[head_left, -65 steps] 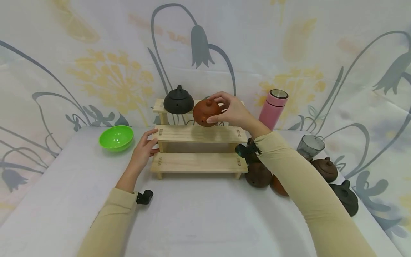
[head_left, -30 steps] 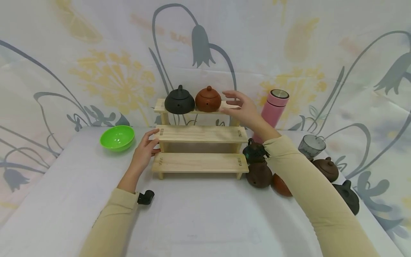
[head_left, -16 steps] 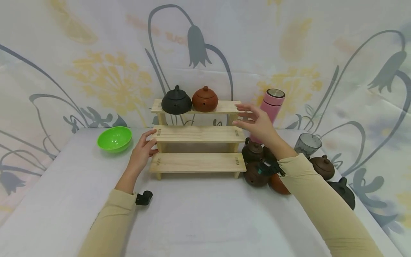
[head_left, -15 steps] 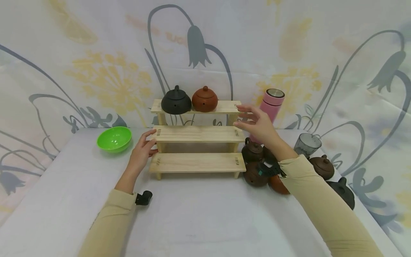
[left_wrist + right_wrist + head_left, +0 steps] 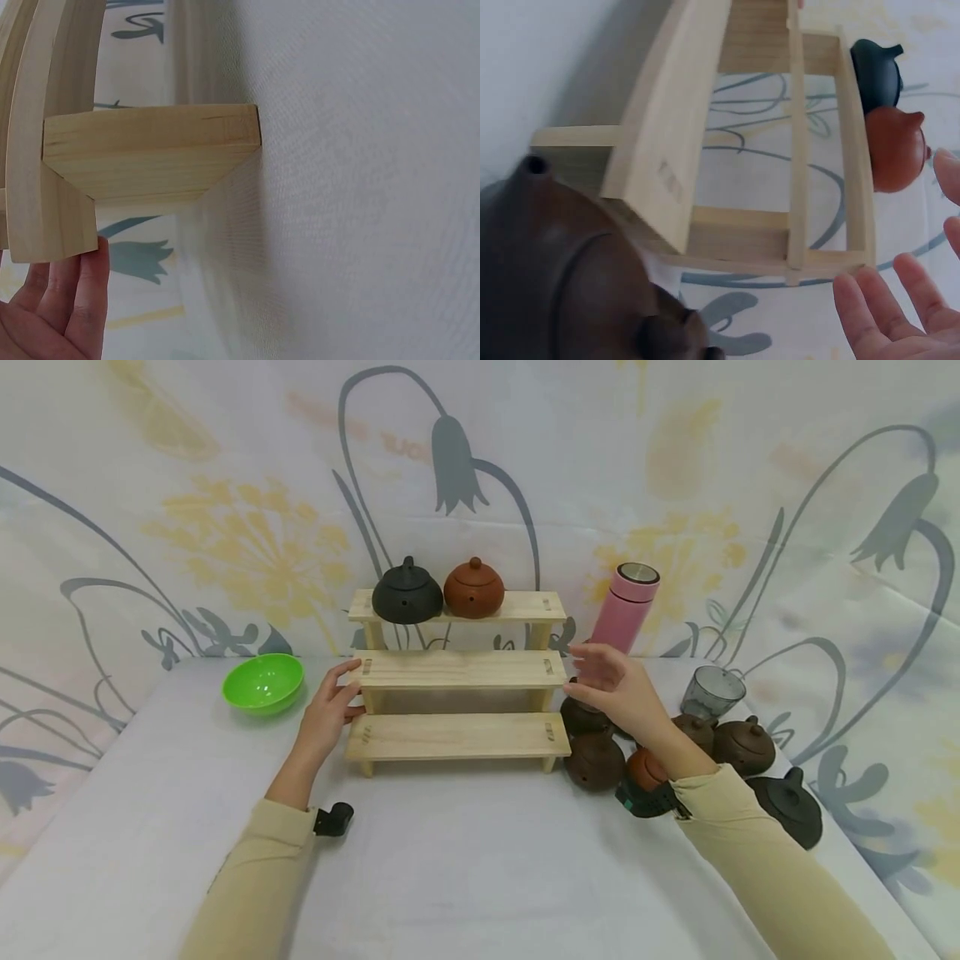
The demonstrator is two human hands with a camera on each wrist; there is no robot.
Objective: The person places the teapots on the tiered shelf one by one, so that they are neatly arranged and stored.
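A three-tier wooden display shelf (image 5: 457, 670) stands at the middle of the table. My left hand (image 5: 324, 710) grips its left end at the middle board; in the left wrist view the fingers (image 5: 90, 292) meet the board's end. On the top tier sit a black teapot (image 5: 407, 593) and a reddish-brown teapot (image 5: 474, 591), side by side. Off the shelf's right end, my right hand (image 5: 626, 693) holds nothing, its fingers loosely bent. Below and beside it are a dark brown teapot (image 5: 595, 762), an orange-brown teapot (image 5: 647, 768) and others, partly hidden by the hand.
A pink flask (image 5: 624, 610) stands behind the right hand. Further right are a clear glass (image 5: 712, 692), a brown teapot (image 5: 744, 745) and a black teapot (image 5: 787, 806). At left is a green bowl (image 5: 264, 683). A patterned cloth hangs behind the table.
The reddish-brown teapot was set on the top tier beside the black one, and my right hand let it go. That hand then moved right and down towards the teapots. The left hand stayed put.
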